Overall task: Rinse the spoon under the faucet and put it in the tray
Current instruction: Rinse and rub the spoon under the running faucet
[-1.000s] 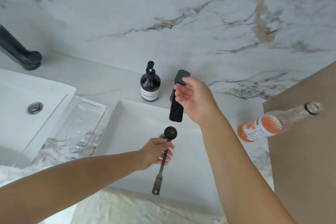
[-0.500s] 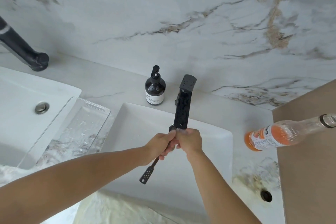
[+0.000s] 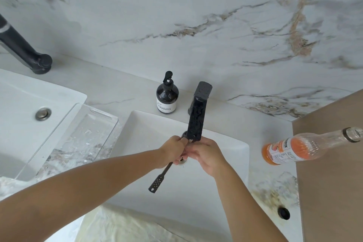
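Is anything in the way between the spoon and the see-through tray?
Nothing visible is. The left hand holds the spoon under the faucet, over the sink. The clear tray sits to the left, right beside that sink, and only the sink's rim lies between them.

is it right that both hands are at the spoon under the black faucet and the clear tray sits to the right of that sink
Not quite. The head view shows the clear tray to the left of that sink, not the right. The rest holds: both hands, left and right, are at the spoon under the black faucet.
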`<state>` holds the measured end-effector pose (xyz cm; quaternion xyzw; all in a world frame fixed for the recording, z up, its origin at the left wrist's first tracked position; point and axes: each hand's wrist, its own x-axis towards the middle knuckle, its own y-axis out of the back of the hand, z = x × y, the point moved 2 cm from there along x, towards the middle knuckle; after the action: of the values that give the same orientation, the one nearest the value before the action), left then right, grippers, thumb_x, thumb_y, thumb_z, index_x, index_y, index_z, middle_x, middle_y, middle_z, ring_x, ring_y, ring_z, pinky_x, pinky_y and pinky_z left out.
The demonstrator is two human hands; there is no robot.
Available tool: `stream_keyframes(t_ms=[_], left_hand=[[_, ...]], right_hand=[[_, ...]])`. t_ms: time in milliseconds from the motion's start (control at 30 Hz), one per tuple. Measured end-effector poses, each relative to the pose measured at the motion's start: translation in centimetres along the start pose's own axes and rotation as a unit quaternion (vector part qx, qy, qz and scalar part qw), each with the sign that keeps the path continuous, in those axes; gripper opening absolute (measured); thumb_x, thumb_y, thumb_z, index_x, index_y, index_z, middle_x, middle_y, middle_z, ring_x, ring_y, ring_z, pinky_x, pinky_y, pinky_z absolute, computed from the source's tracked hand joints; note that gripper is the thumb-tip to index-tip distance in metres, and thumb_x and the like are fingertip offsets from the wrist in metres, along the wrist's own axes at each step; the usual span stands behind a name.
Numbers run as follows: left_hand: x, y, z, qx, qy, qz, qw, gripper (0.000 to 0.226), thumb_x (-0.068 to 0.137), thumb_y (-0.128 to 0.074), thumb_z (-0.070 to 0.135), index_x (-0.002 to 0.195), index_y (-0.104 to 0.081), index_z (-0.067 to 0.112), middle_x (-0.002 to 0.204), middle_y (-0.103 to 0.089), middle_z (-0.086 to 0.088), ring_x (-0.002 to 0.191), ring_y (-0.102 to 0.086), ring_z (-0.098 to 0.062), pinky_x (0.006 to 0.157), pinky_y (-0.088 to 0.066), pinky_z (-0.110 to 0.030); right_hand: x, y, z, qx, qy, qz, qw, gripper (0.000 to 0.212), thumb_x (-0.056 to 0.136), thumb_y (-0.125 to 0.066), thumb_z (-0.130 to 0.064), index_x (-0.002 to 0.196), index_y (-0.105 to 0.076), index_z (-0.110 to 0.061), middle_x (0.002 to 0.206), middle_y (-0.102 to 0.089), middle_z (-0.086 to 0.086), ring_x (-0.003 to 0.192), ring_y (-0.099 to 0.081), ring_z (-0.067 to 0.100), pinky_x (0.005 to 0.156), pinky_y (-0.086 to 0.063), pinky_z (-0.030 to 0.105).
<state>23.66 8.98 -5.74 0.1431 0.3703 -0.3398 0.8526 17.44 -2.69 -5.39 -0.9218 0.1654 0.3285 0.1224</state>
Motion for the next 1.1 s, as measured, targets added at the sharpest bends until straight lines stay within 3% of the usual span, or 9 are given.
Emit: stream_keyframes(t_ms=[100, 267, 467, 600, 700, 867, 933, 1033, 1100], left_hand=[[0.6, 0.6, 0.3, -0.085, 0.04, 0.015, 0.996, 0.042, 0.103, -0.037, 0.032, 0.065, -0.043, 0.013, 0.04, -0.033, 0.001, 0.031, -0.022, -0.013, 0.037, -0.021, -0.016], [0.9, 0.7, -0.1, -0.174, 0.044, -0.029, 0.983, 0.032, 0.102, -0.038, 0.01, 0.077, -0.057, 0.006, 0.059, -0.054, -0.006, 0.046, -0.039, -0.015, 0.044, -0.036, -0.024], [1.7, -0.5, 0.0, -0.326, 0.024, 0.0, 0.945, 0.027, 0.098, -0.033, -0.008, 0.091, -0.058, -0.002, 0.064, -0.057, -0.012, 0.05, -0.052, -0.018, 0.05, -0.05, -0.027], [1.5, 0.2, 1.1, -0.015, -0.102, 0.02, 0.994, 0.029, 0.09, -0.034, -0.01, 0.083, -0.056, 0.007, 0.069, -0.063, -0.008, 0.054, -0.058, -0.017, 0.057, -0.053, -0.026], [1.9, 1.4, 0.9, 0.291, -0.182, 0.031, 0.939, 0.022, 0.086, -0.041, -0.003, 0.084, -0.053, 0.016, 0.079, -0.064, -0.003, 0.07, -0.055, -0.02, 0.068, -0.048, -0.03], [2.0, -0.8, -0.2, -0.236, -0.034, 0.049, 0.97, 0.03, 0.089, -0.036, -0.006, 0.067, -0.046, 0.012, 0.052, -0.042, -0.003, 0.039, -0.03, -0.013, 0.037, -0.023, -0.022], [2.2, -1.0, -0.5, -0.232, -0.022, 0.095, 0.968, 0.031, 0.09, -0.037, -0.002, 0.064, -0.043, 0.013, 0.051, -0.034, -0.003, 0.036, -0.025, -0.013, 0.036, -0.02, -0.021], [1.8, 1.0, -0.2, 0.076, -0.12, 0.091, 0.986, 0.025, 0.09, -0.038, -0.005, 0.092, -0.061, 0.005, 0.075, -0.061, -0.012, 0.059, -0.049, -0.022, 0.052, -0.037, -0.026], [2.1, 2.3, -0.8, 0.274, -0.138, 0.06, 0.95, 0.033, 0.088, -0.04, -0.006, 0.108, -0.063, 0.005, 0.099, -0.07, -0.013, 0.081, -0.055, -0.024, 0.069, -0.042, -0.026]], right_hand=[[0.3, 0.5, 1.1, 0.026, -0.003, 0.136, 0.99, 0.007, 0.083, -0.075, -0.001, 0.09, -0.074, 0.0, 0.081, -0.078, 0.016, 0.072, -0.076, 0.03, 0.071, -0.063, 0.037], [-0.5, 0.1, 2.5, 0.166, -0.038, 0.059, 0.984, 0.025, 0.086, -0.061, 0.016, 0.101, -0.072, 0.0, 0.099, -0.077, 0.016, 0.086, -0.077, 0.031, 0.084, -0.062, 0.039], [-2.2, -0.9, 3.7, 0.063, -0.17, -0.074, 0.981, 0.053, 0.094, -0.058, -0.055, 0.107, -0.069, -0.004, 0.089, -0.074, 0.018, 0.068, -0.07, 0.033, 0.063, -0.058, 0.04], [-2.7, 0.9, 3.5, -0.237, -0.033, -0.023, 0.971, 0.034, 0.099, -0.05, -0.032, 0.074, -0.062, -0.013, 0.051, -0.042, -0.005, 0.041, -0.034, 0.012, 0.044, -0.029, 0.024], [-2.5, 2.5, 1.9, -0.419, -0.003, 0.005, 0.908, 0.049, 0.099, -0.044, -0.047, 0.062, -0.055, -0.018, 0.048, -0.043, -0.008, 0.038, -0.037, 0.01, 0.042, -0.031, 0.021], [-3.0, -1.4, 3.1, 0.059, -0.171, -0.05, 0.982, 0.06, 0.096, -0.044, -0.062, 0.053, -0.043, -0.021, 0.044, -0.023, -0.008, 0.035, -0.016, 0.011, 0.037, -0.014, 0.021], [-2.9, -2.7, 3.5, 0.112, -0.181, -0.045, 0.976, 0.059, 0.095, -0.045, -0.064, 0.053, -0.042, -0.022, 0.045, -0.023, -0.007, 0.036, -0.016, 0.011, 0.037, -0.014, 0.023], [-3.0, -1.3, 3.2, -0.276, -0.064, 0.052, 0.958, 0.056, 0.099, -0.033, -0.058, 0.06, -0.051, -0.021, 0.051, -0.049, -0.003, 0.048, -0.045, 0.022, 0.049, -0.035, 0.027], [-2.7, 0.8, 2.8, -0.572, 0.014, 0.129, 0.81, 0.058, 0.099, -0.026, -0.06, 0.066, -0.052, -0.02, 0.07, -0.064, 0.002, 0.071, -0.058, 0.03, 0.065, -0.044, 0.035]])
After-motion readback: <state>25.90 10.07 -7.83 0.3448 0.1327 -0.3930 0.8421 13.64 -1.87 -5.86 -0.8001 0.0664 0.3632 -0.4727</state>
